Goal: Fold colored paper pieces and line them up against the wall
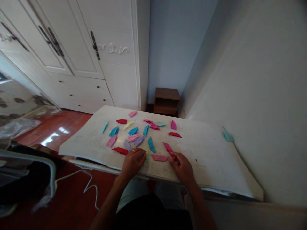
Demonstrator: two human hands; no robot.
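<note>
My right hand (182, 168) pinches a magenta folded paper piece (168, 148) above the table, its long pointed end sticking out past the fingertips. A pink folded paper strip (159, 157) lies just left of those fingers. My left hand (133, 162), with a ring on one finger, has its fingers curled together near the table's front edge. Its fingertips are at a pale yellow-green folded paper piece (146, 158); whether they grip it is hard to make out. Close by lie a red folded piece (120, 150), a purple one (138, 141) and a blue one (151, 144).
More coloured folded papers, such as a turquoise one (114, 131), are spread over the white table (211, 153). A green piece (227, 136) lies at its right edge by the wall. Behind stand a white wardrobe (120, 73) and a brown nightstand (167, 93). A white cable (90, 182) trails on the floor.
</note>
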